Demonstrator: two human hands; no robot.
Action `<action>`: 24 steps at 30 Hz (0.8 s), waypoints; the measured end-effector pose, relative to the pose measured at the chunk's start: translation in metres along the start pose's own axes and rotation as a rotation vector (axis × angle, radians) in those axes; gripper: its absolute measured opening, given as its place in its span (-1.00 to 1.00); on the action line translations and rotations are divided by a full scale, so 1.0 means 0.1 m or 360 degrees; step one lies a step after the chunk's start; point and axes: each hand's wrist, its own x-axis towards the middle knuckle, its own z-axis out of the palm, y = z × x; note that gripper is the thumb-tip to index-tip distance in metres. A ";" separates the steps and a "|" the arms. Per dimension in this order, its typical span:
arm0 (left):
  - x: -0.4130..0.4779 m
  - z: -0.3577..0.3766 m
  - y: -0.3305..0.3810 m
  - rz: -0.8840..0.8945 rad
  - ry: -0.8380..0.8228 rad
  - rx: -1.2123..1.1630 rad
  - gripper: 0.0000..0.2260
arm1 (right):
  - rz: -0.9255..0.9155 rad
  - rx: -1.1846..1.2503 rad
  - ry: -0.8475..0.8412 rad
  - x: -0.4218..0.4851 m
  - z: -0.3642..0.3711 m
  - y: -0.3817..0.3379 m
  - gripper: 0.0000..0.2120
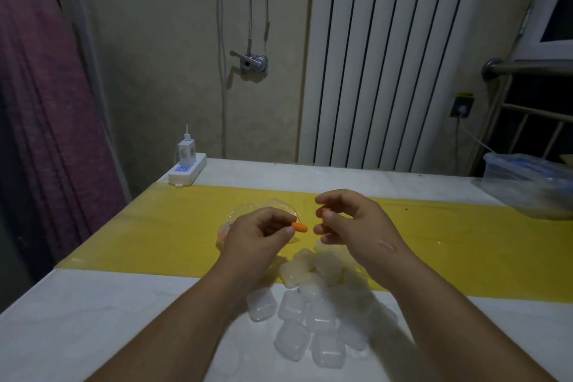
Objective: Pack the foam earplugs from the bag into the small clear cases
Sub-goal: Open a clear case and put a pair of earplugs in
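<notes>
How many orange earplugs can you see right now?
2. One orange earplug is pinched in the left hand, a second earplug in the right hand. More may be hidden in the bag behind the left hand.

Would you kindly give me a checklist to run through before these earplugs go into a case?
1. Left hand pinches an orange earplug: ok.
2. Right hand pinches a second earplug: ok.
3. Cases within reach, piled just under the hands: ok.
4. A case picked out and held for filling: not ok, both hands are busy with earplugs.
5. A case lid open: cannot tell, the pile is blurred.
6. Bag close by, just beyond the left hand: ok.
</notes>
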 end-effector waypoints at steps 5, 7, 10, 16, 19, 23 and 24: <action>-0.01 0.00 0.02 0.0029 0.0014 0.0035 -0.88 | -0.0006 -0.0002 0.0266 -0.10 -0.02 0.23 -0.87; -0.03 0.01 0.04 0.0051 -0.0004 0.0053 -0.92 | 0.0010 -0.0057 0.0281 -0.11 0.00 0.27 -0.83; -0.05 0.01 0.04 0.0062 -0.0043 0.0096 -0.92 | -0.0039 -0.0007 0.0266 -0.11 0.02 0.26 -0.79; -0.06 0.03 0.04 0.0102 -0.0066 0.0178 -0.92 | -0.0128 -0.0009 0.0234 -0.14 0.11 0.30 -0.90; -0.06 0.04 0.04 0.0124 -0.0061 0.0179 -0.88 | -0.0165 -0.0012 0.0229 -0.13 0.11 0.30 -0.90; -0.06 0.04 0.05 0.0131 -0.0039 0.0137 -0.85 | -0.0176 0.0018 0.0128 -0.15 0.14 0.28 -0.90; -0.05 0.04 0.05 0.0122 -0.0035 0.0114 -0.85 | -0.0167 0.0021 0.0100 -0.15 0.15 0.27 -0.90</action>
